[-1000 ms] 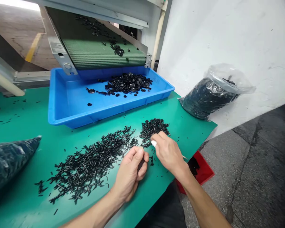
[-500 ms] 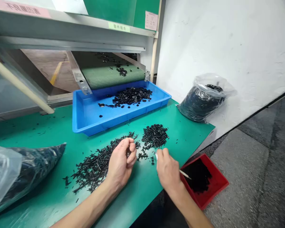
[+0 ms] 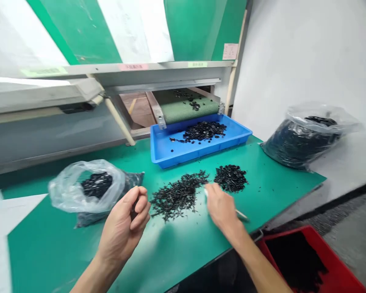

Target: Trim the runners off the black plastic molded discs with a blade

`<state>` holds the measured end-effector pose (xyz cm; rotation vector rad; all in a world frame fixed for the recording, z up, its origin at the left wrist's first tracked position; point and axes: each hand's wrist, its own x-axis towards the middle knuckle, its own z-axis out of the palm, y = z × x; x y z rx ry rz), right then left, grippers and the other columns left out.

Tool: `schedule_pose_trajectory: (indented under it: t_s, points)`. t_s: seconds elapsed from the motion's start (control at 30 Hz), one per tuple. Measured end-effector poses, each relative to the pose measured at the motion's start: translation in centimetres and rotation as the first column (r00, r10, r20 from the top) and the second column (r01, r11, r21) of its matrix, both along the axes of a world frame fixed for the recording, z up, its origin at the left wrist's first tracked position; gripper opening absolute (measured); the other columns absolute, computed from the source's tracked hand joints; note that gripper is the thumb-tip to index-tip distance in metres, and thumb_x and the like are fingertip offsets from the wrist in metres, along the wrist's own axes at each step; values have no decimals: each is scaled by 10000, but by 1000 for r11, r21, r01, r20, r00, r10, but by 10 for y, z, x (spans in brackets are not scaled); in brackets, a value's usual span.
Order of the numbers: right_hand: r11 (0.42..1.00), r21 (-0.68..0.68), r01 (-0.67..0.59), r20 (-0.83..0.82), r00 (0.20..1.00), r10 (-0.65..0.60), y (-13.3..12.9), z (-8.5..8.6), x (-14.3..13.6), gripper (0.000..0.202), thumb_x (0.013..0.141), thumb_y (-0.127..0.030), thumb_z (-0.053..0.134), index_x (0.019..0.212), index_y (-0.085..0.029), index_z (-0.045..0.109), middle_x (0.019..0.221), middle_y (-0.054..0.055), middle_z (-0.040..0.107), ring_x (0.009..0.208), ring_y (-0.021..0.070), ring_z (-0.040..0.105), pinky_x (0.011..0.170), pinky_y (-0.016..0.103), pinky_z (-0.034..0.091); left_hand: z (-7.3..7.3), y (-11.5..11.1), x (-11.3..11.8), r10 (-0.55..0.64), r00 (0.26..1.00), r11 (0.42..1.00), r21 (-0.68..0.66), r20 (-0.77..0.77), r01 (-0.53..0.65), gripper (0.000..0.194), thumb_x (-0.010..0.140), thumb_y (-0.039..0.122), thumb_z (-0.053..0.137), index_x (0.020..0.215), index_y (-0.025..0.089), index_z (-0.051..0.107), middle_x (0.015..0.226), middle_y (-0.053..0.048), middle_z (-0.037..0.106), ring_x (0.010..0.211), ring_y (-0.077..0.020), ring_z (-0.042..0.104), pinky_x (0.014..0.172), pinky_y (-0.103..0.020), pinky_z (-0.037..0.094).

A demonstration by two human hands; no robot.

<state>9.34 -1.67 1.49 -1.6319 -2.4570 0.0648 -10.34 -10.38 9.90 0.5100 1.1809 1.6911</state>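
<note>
At right hand (image 3: 221, 205) | stick (image 3: 242, 215) in grip | compact black pile (image 3: 231, 178) just beyond

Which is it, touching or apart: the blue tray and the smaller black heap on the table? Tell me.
Apart. The head view shows a strip of bare green table between the smaller black heap and the blue tray.

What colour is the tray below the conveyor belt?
The tray is blue; the head view shows it best.
</note>
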Motion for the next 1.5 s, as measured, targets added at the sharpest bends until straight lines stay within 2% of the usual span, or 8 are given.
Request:
schedule_pose_trajectory:
  t_s: [0.1, 0.23, 0.4, 0.6, 0.83, 1.1, 1.33, 1.5]
  points:
    - [994, 95, -48, -36, 998, 52, -9, -20, 31, 220, 913, -73, 449, 1028, -214, 572, 919, 41, 635, 695, 179, 661, 523, 266, 358, 28, -12, -34, 157, 961, 982, 138, -228, -128, 195, 884, 339, 601, 793, 167, 615, 500, 91, 365, 336, -29, 251, 317, -145, 230]
    - [924, 363, -123, -57, 987, 154, -16, -58, 46, 220, 910, -94, 411, 977, -219, 580, 798, 5, 592, 486, 140, 576, 440, 282, 277, 62, -8, -98, 424, 742, 903, 302, -520, -304, 157, 823, 337, 611, 794, 182, 611, 517, 74, 444, 397, -57, 352, 379, -168, 280]
    - [871, 472, -134, -84, 977, 196, -22, -62, 43, 266, 895, -64, 351, 936, -213, 568, 750, -5, 545, 449, 116, 550, 416, 263, 266, 56, 16, -148, 341, 685, 938, 178, -644, -299, 165, 657, 255, 681, 795, 171, 651, 595, 22, 614, 534, -127, 542, 500, -227, 426]
    - [884, 446, -141, -118, 970, 214, -22, -58, 43, 263, 890, -51, 352, 937, -206, 559, 747, -6, 520, 465, 108, 536, 424, 242, 277, 37, 29, -159, 247, 607, 950, 65, -755, -305, 233, 706, 275, 578, 892, 173, 673, 803, -84, 766, 948, -290, 671, 822, -404, 511]
    - [885, 448, -124, -148, 966, 211, -24, -56, 43, 265, 885, -49, 348, 891, -212, 556, 744, -2, 517, 484, 120, 547, 442, 250, 286, 23, 43, -157, 356, 441, 917, 217, -824, -335, 231, 697, 164, 467, 885, 205, 595, 988, -71, 742, 1016, -235, 673, 940, -410, 493]
    - [900, 418, -127, -162, 964, 211, -27, -56, 45, 263, 890, -45, 358, 899, -209, 564, 764, 5, 531, 532, 121, 568, 479, 249, 315, 49, 35, -164, 642, 103, 715, 545, -760, -439, 259, 778, 173, 359, 1002, 213, 484, 980, -62, 634, 815, -187, 674, 759, -354, 540]
    - [923, 368, -111, -177, 966, 186, -28, -59, 44, 270, 899, -36, 383, 907, -211, 588, 780, 9, 540, 578, 129, 585, 510, 256, 319, -21, -72, -139, 434, -229, 836, 484, -872, -259, 224, 749, 213, 622, 961, 249, 556, 1133, -99, 606, 1194, -358, 533, 1037, -572, 363]
    - [928, 352, -122, -156, 970, 187, -26, -59, 45, 261, 898, -36, 394, 918, -200, 596, 790, 12, 545, 557, 120, 562, 477, 253, 268, -43, -66, -153, 250, -409, 912, 355, -878, -205, 262, 792, 182, 629, 1038, 271, 624, 1273, -109, 574, 1283, -348, 472, 1066, -538, 358]
